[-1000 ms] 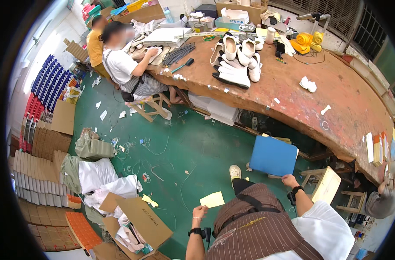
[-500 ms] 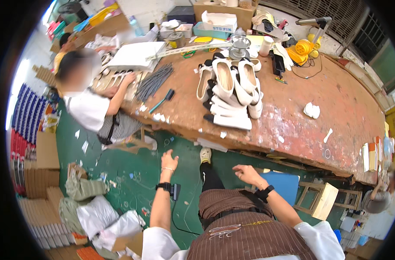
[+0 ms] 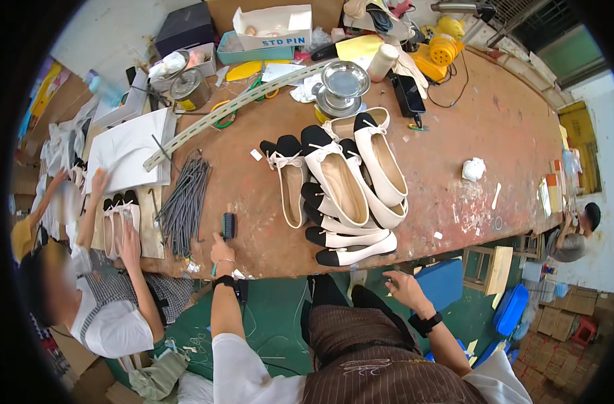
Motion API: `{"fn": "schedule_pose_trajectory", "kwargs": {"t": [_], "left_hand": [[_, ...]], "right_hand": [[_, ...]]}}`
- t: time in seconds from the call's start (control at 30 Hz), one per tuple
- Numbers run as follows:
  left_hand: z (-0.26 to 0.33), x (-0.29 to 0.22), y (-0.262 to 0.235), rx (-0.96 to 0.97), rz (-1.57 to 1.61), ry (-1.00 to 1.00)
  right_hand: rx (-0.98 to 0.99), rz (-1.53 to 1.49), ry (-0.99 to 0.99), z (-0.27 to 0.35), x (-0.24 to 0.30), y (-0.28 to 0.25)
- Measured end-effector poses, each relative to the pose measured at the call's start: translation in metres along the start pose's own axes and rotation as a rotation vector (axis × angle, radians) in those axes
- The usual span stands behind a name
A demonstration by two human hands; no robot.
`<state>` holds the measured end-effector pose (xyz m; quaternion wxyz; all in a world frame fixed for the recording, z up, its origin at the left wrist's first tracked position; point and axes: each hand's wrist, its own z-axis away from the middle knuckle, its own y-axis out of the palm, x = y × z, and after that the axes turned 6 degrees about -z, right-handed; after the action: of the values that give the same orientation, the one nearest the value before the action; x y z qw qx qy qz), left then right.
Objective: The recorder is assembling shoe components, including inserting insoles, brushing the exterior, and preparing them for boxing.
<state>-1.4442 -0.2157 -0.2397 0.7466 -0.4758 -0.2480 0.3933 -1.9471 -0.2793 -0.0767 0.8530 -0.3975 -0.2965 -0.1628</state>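
Brush sits on the table edge, right by the left hand.
Left hand is curled loosely at the wooden table rim, touching the brush handle; can't tell if it's gripping. Right hand hangs open, empty, just below the cream black-toed shoes stacked up-right of the brush.

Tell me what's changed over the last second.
The person has come up to the table. The left hand has moved up to its edge and taken the brush; the right hand hangs empty below the edge. The shoes lie as before.
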Motion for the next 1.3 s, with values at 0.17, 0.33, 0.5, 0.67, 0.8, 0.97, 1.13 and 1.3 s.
{"fn": "schedule_pose_trajectory", "kwargs": {"t": [0.17,0.33,0.5,0.67,0.8,0.97,1.13,1.3], "left_hand": [[0.087,-0.081,-0.04,0.358,1.305,0.187],[0.242,-0.206,-0.1,-0.004,0.901,0.699],[0.268,-0.275,-0.142,-0.186,0.538,1.008],[0.158,-0.304,-0.104,-0.394,0.889,0.281],[0.087,-0.286,-0.059,-0.084,0.995,0.136],[0.118,-0.292,-0.061,-0.196,1.303,0.225],[0.239,-0.326,-0.154,-0.557,0.7,0.442],[0.266,-0.293,-0.173,-0.412,0.931,0.51]], "right_hand": [[0.118,-0.238,-0.113,-0.047,0.063,0.003],[0.119,-1.042,-0.081,-0.064,0.113,0.01],[-0.147,-1.306,0.047,-0.062,0.1,-0.059],[-0.317,-0.911,-0.189,-0.066,0.049,-0.145],[-0.311,-0.913,-0.106,-0.073,0.01,-0.194],[-0.41,-0.707,-0.32,-0.089,0.027,-0.218],[-0.481,0.013,-0.995,-0.086,0.109,-0.192],[-0.584,0.317,-0.497,-0.141,0.082,-0.209]]}}
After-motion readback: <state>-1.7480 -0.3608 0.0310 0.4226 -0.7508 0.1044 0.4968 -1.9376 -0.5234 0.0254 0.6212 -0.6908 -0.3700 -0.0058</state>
